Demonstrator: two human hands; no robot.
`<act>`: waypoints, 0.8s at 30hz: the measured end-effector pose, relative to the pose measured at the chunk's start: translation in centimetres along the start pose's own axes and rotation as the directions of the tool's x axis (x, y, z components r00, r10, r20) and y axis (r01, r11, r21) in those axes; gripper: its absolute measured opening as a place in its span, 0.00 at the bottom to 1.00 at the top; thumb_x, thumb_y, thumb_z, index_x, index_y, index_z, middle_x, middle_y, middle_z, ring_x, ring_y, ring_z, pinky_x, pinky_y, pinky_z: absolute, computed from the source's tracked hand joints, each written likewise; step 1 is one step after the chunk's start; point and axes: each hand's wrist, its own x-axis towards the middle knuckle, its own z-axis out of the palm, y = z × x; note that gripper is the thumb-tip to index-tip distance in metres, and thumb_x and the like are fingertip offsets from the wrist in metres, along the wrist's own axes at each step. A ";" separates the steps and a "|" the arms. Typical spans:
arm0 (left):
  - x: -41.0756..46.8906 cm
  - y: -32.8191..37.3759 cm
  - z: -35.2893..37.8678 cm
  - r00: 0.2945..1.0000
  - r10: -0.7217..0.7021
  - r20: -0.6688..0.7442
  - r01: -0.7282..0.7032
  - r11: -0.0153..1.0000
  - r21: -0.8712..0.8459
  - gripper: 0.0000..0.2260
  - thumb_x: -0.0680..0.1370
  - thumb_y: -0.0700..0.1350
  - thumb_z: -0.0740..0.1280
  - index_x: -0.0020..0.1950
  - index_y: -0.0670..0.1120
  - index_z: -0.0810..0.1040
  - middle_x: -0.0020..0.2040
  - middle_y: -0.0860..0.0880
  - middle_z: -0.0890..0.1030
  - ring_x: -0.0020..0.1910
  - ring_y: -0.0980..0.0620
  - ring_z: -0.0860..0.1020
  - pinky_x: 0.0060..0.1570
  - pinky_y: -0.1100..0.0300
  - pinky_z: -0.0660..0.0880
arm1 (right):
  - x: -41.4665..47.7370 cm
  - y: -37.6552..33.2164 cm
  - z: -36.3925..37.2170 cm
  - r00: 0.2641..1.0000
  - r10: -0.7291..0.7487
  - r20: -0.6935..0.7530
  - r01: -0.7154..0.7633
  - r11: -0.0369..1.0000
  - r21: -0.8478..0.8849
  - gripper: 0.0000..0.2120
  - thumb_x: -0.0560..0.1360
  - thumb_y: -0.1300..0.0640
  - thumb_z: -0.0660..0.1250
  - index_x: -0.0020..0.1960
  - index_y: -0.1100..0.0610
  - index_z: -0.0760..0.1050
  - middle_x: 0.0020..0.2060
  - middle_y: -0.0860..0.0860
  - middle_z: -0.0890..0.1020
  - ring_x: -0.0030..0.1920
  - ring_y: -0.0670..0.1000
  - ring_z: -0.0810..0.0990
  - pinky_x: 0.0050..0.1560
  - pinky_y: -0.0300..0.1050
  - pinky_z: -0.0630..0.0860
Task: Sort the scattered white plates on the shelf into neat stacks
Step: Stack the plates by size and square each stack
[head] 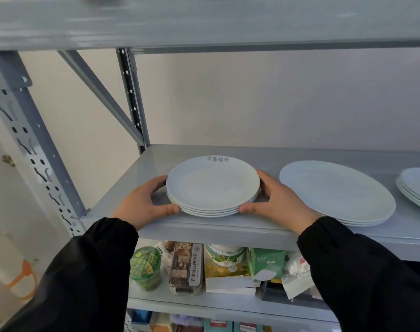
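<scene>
My left hand (pixel 146 202) and right hand (pixel 276 200) grip the small stack (pixel 212 185) from either side. Each thumb is on the near rim and the fingers curl round the flank, so both hands are clamped on the plates. The stack sits on the shelf (pixel 137 178), left of the middle and close to the front edge. I count about four plates in it, their rims lined up well.

To its right, just beside my right hand, is the big stack (pixel 335 190) of wider plates, three or so, also square on one another. A third stack (pixel 417 185) is cut off by the right edge of view, so I cannot tell how tall or how tidy it is. I see no loose plate lying on the shelf on its own. I judge the sorting nearly done: what is left seems to be setting this stack in its place and perhaps straightening the far-right one.

The plates in my hands lie flat and face up. They are round, so they have no long axis; the stack's own axis runs straight up from the shelf. The grey lettering on the top plate's rim points away from me, toward the wall. The big plates look wider than deep, but the wide lens may cause that.
</scene>
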 end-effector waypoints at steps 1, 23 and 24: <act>0.0 0.0 0.0 1.000 0.001 0.001 -0.001 1.000 0.001 0.36 0.56 0.71 0.74 0.62 0.71 0.66 0.64 0.65 0.70 0.65 0.61 0.67 0.64 0.58 0.64 | 0.0 0.0 0.0 1.000 -0.002 -0.004 0.002 1.000 0.003 0.43 0.61 0.41 0.81 0.71 0.37 0.65 0.63 0.34 0.77 0.65 0.39 0.73 0.67 0.49 0.72; 0.1 -0.3 0.3 1.000 -0.020 0.008 0.020 0.998 0.056 0.43 0.60 0.74 0.70 0.73 0.66 0.64 0.70 0.63 0.70 0.68 0.59 0.67 0.65 0.56 0.65 | -0.1 0.4 0.2 0.999 0.012 -0.039 -0.009 0.998 0.070 0.41 0.59 0.39 0.81 0.68 0.38 0.68 0.63 0.36 0.77 0.65 0.40 0.74 0.66 0.50 0.73; 0.1 -0.1 0.3 1.000 -0.025 0.010 0.025 0.998 0.058 0.42 0.60 0.74 0.70 0.72 0.66 0.64 0.70 0.62 0.70 0.68 0.60 0.67 0.65 0.56 0.65 | -0.2 0.4 0.2 0.999 0.010 -0.033 -0.007 0.997 0.072 0.41 0.59 0.38 0.81 0.69 0.38 0.68 0.63 0.36 0.77 0.65 0.41 0.74 0.66 0.51 0.73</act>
